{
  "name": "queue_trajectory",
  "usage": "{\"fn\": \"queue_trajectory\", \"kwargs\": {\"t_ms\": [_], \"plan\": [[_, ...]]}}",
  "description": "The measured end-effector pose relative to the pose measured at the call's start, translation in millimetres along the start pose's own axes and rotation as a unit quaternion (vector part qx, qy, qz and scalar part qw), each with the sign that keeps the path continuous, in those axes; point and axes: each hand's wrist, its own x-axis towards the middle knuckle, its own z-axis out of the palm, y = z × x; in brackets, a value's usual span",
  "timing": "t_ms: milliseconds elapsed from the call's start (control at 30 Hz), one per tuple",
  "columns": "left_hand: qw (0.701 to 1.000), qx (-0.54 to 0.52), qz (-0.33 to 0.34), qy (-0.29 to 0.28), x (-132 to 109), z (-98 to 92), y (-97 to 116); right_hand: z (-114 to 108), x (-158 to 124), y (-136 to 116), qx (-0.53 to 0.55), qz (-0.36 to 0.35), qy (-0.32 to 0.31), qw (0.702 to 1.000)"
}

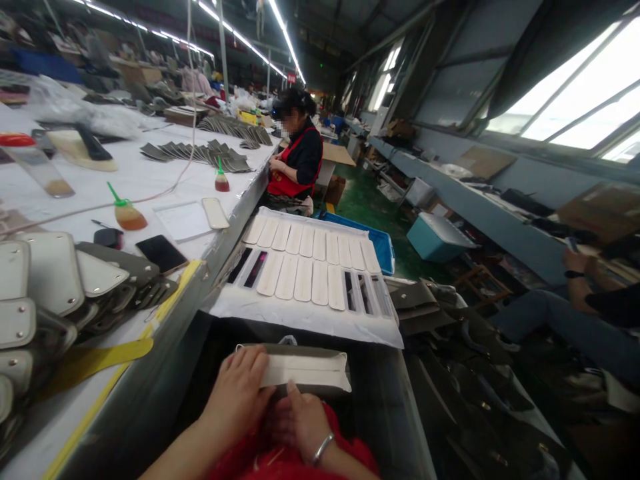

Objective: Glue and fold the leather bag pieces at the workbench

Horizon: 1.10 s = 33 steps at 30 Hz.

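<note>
A dark grey-green handbag with a white base panel [310, 370] lies in front of me, its white side up. My left hand [244, 381] grips its left end, fingers over the white panel. Lower down, my right hand [303, 417] holds the near edge with the thumb on top; its other fingers are partly hidden. Beyond the bag is a white tray [300, 317] with two rows of rounded white strips [295, 277], some slots showing dark gaps.
Stacked white-and-dark pieces [50, 273], a yellow strip [100, 360], a phone [163, 253] and glue bottles [129, 215] are on the left table. A co-worker in a red apron [295, 163] sits ahead. Dark bags [465, 360] pile up at right, near another person's arm [583, 283].
</note>
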Motion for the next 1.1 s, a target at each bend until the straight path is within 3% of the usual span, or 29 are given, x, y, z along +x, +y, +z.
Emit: {"fn": "queue_trajectory", "kwargs": {"t_ms": [100,200,400,900,1000,1100], "plan": [[0.999,-0.015,0.007,0.034,-17.3,-6.2,-30.6,10.2,-4.7,-4.5,0.035,0.033,0.021,0.999],[0.997,-0.075,0.012,0.033,-26.4,-5.6,-45.9,19.6,-5.8,-6.9,0.041,0.043,0.024,0.998],[0.979,-0.202,-0.024,0.022,-23.8,-0.6,-41.4,32.1,-3.0,-6.4,0.033,0.065,0.005,0.997],[0.974,-0.224,0.000,0.009,-33.4,-6.0,-52.0,79.9,0.7,-12.3,-0.028,0.102,-0.046,0.993],[0.967,-0.252,-0.010,0.032,-38.8,-8.0,-57.4,85.4,4.3,-9.7,-0.051,0.095,-0.046,0.993],[0.962,-0.270,-0.012,0.030,-40.8,-11.1,-64.4,88.0,13.9,-1.8,-0.079,0.035,-0.061,0.994]]}}
